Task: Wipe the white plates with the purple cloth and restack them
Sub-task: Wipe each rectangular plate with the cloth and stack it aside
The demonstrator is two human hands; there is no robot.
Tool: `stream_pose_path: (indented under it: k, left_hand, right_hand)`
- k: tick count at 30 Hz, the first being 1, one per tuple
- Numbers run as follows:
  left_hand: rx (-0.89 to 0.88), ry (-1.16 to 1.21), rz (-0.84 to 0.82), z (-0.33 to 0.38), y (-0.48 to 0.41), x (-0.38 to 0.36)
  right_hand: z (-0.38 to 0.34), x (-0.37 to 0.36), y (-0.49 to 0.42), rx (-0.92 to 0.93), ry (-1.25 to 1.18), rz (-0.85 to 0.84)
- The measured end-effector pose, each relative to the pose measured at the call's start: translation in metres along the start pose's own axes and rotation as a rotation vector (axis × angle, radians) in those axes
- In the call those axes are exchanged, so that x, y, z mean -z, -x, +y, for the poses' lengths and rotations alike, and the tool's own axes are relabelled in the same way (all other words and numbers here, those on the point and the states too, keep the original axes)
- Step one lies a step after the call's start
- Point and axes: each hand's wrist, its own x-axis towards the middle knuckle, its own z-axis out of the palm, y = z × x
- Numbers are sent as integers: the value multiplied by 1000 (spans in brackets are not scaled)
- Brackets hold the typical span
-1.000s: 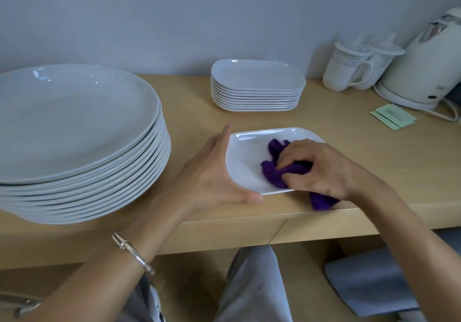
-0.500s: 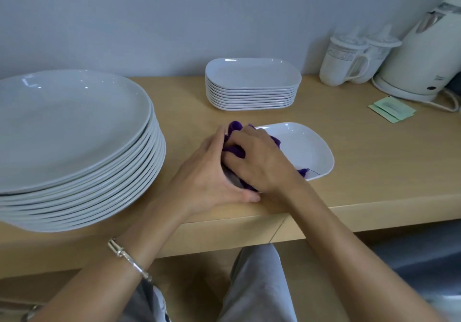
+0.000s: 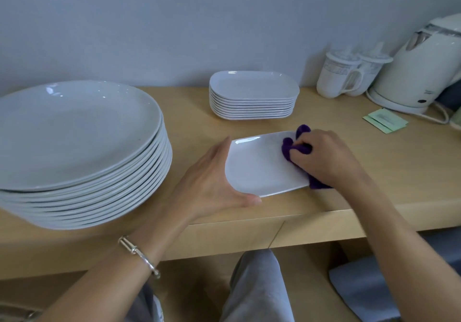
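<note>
plate [image 3: 259, 164] centre frame, long axis left-right; left hand [image 3: 212, 182] grips left edge, right hand [image 3: 324, 159] clutches purple cloth [image 3: 295, 147] at right end; small stack [image 3: 253, 94] directly above.

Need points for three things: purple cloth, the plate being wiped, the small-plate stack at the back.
purple cloth [image 3: 287, 147], head view, bunched fold left of the fingers.
plate being wiped [image 3: 259, 165], head view, bare middle of its well.
small-plate stack [image 3: 252, 85], head view, top plate's flat centre.
</note>
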Motion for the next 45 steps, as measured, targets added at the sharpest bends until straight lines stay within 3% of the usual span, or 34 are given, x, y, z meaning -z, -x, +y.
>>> stream_pose_path:
  k: [3,5,9,12,14,16,18,20,22,29,33,37,41,43,45]
  left_hand:
    - [3,12,-6,-1,-1,-1]
    - [2,59,1,-1,-1,-2]
    - [5,50,52,2,2,-3]
    - [-20,-51,34,3,3,-4]
    - [-7,-192,-9,4,3,-4]
    - [-27,-407,37,3,5,-8]
    - [-175,-501,265,-2,6,-12]
    - [-318,-450,418,-11,8,-14]
    - [-384,-376,479,-16,10,-11]
    - [-384,-191,430,-16,15,-6]
    - [-161,111,334,-14,14,-3]
    - [-20,428,392,-14,9,6]
    - [99,410,387,-13,6,6]
    - [146,341,423,-11,6,4]
    - [199,239,446,-7,5,1]
  right_hand:
    - [-42,-29,-10,-38,-2,115]
    - [-71,-40,-4,71,-68,81]
    - [-92,-32,21,301,-271,-109]
    - [-72,-6,29,311,-349,-333]
    - [-52,9,34,255,-304,-397]
    - [-36,19,36,155,-299,-259]
    - [-26,28,38,38,-440,23]
    - [-25,40,37,-32,-585,295]
    - [-29,50,36,-54,-663,449]
    - [-48,44,38,11,-751,507]
    - [-53,51,39,51,-778,623]
    - [-68,52,34,146,-730,642]
    - [-69,32,27,150,-643,507]
    - [-67,19,25,137,-597,368]
    - [-64,10,23,175,-495,331]
